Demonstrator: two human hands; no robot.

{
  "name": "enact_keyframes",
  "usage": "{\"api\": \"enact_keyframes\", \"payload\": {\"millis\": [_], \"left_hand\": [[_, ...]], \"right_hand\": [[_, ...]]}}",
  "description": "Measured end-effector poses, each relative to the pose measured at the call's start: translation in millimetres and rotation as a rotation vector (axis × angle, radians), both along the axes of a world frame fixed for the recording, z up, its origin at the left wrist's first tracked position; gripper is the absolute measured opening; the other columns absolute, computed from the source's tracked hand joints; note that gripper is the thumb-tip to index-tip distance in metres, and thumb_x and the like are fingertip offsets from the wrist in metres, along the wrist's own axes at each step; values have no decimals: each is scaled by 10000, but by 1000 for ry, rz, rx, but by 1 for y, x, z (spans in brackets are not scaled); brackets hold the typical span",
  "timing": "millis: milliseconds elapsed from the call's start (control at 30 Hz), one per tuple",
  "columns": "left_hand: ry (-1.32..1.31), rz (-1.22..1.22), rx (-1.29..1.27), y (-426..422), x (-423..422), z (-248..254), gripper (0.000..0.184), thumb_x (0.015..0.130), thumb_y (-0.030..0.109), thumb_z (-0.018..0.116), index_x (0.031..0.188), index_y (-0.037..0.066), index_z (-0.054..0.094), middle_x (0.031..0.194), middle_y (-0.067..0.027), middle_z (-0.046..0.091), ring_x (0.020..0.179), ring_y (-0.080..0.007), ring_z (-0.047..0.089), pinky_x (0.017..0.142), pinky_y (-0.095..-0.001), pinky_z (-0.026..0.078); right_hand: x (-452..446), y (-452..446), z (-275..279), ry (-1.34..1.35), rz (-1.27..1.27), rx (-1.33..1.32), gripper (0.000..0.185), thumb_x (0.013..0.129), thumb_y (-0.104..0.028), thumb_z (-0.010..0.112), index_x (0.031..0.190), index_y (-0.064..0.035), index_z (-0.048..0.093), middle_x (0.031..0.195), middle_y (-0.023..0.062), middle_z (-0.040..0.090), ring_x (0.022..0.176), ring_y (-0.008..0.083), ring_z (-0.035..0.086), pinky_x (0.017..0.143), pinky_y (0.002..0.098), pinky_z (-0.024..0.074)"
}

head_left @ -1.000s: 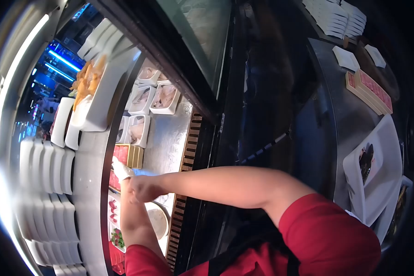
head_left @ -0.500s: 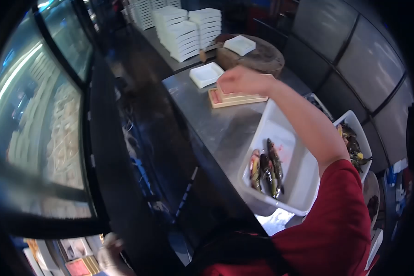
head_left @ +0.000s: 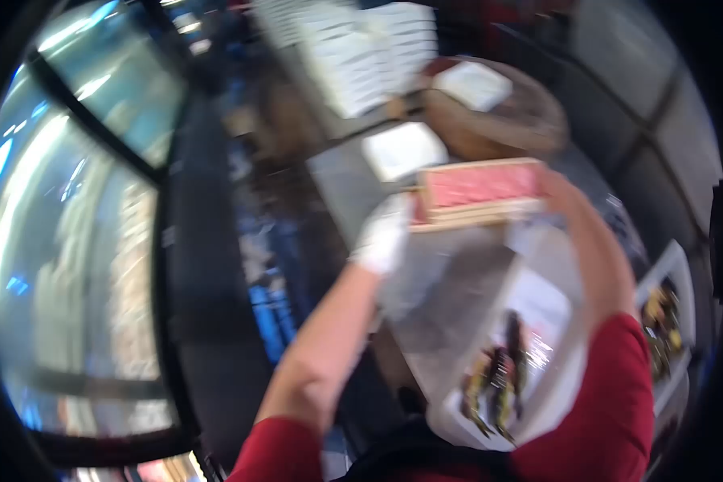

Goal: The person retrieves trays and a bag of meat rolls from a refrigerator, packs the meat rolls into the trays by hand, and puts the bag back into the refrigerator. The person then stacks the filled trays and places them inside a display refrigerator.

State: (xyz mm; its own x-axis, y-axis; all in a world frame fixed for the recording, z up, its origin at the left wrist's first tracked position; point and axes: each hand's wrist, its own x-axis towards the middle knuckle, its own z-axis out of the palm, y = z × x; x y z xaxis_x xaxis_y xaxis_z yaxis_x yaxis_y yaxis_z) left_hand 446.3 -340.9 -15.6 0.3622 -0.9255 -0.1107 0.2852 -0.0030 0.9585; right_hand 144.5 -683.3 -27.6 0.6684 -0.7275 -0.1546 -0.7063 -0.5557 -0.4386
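Two stacked wooden trays of pink meat point(head_left: 482, 185) are at the steel table's far part, one on top of the other and slightly offset. My left hand point(head_left: 384, 234), in a white glove, is at the left end of the trays, its fingers smeared by motion. At the right end my right hand point(head_left: 548, 191), bare, touches the upper tray, its fingers mostly hidden and blurred. Just beyond the trays lies a white dish point(head_left: 404, 151). Below my right forearm a white tub point(head_left: 550, 301) contains several dark fish point(head_left: 500, 377).
A round wooden block point(head_left: 498, 120) bears another white dish point(head_left: 474, 85). Stacks of white dishes point(head_left: 353, 60) stand at the back. A second tub point(head_left: 684, 277) with dark contents is at the right. A glass display case point(head_left: 80, 265) lines the left side. The steel table point(head_left: 434, 281) has a near-left edge.
The view has turned slightly. My left hand has come up from the case at lower left to the meat trays. My right hand has moved from above them to their right end.
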Motion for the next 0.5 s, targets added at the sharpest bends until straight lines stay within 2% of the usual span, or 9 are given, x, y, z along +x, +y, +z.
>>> {"api": "enact_keyframes", "payload": {"millis": [33, 67, 100, 133, 167, 233, 367, 433, 500], "left_hand": [[-186, 29, 99, -40, 2, -30, 410, 1037, 376, 419, 1129, 44, 641, 1054, -107, 646, 951, -190, 584, 845, -375, 471], [-392, 105, 249, -48, -13, 1, 475, 1027, 433, 405, 1048, 26, 649, 1010, -140, 654, 934, -231, 593, 827, -402, 481], [-513, 220, 149, -70, -15, -11, 554, 1000, 508, 409, 1043, -1, 622, 1012, -181, 647, 933, -275, 605, 816, -419, 481], [-659, 314, 258, -93, -24, -24, 655, 971, 556, 434, 1253, -26, 542, 1098, -212, 623, 963, -312, 618, 843, -437, 478], [-755, 713, 264, -143, -44, -75, 784, 962, 551, 464, 1461, -37, 323, 1256, -250, 556, 1101, -352, 587, 943, -438, 437], [-369, 411, 256, -113, -46, -23, 872, 959, 537, 483, 1530, -30, 147, 1410, -268, 445, 1278, -366, 477, 1052, -415, 351], [-487, 506, 116, -119, -51, -29, 854, 960, 532, 484, 1518, -40, 182, 1435, -288, 415, 1360, -359, 394, 1101, -388, 284], [-611, 529, 98, -90, -50, 22, 842, 968, 525, 475, 1516, -45, 187, 1436, -288, 413, 1360, -354, 398, 1105, -382, 282], [-662, 539, 285, -81, -39, 27, 803, 983, 515, 447, 1519, -26, 193, 1446, -269, 411, 1368, -362, 385, 1118, -374, 279]], "right_hand": [[-7, -60, -69, -544, -451, 704, 459, 977, -425, 511, 1166, -28, 643, 1114, 107, 679, 1011, 243, 656, 805, 423, 565], [-1, -55, -70, -524, -49, 559, 424, 992, -429, 499, 1199, -92, 652, 1117, 73, 679, 991, 198, 661, 804, 402, 567], [15, -34, -54, -769, -157, 854, 435, 989, -460, 493, 1191, -113, 660, 1102, 75, 681, 965, 175, 666, 806, 384, 565], [23, -16, -30, -701, -286, 995, 491, 978, -513, 499, 1178, -97, 664, 1082, 62, 685, 956, 172, 666, 793, 362, 555], [25, -30, -49, -687, -225, 1045, 491, 978, -513, 499, 1178, -97, 664, 1082, 62, 685, 956, 172, 666, 793, 362, 555], [-12, -104, -102, -660, -262, 932, 649, 897, -651, 549, 1202, -85, 640, 977, 52, 685, 848, 152, 669, 659, 365, 535], [-12, -67, -83, -734, -353, 861, 671, 899, -661, 531, 1188, -64, 631, 1001, 61, 686, 871, 190, 682, 661, 392, 558], [-19, -51, -68, -740, -327, 901, 670, 918, -630, 519, 1240, -48, 591, 1089, 92, 655, 949, 222, 654, 741, 407, 537], [-13, -42, -53, -720, -276, 964, 671, 938, -599, 506, 1293, -31, 552, 1176, 122, 624, 1027, 254, 627, 821, 423, 515]]}}
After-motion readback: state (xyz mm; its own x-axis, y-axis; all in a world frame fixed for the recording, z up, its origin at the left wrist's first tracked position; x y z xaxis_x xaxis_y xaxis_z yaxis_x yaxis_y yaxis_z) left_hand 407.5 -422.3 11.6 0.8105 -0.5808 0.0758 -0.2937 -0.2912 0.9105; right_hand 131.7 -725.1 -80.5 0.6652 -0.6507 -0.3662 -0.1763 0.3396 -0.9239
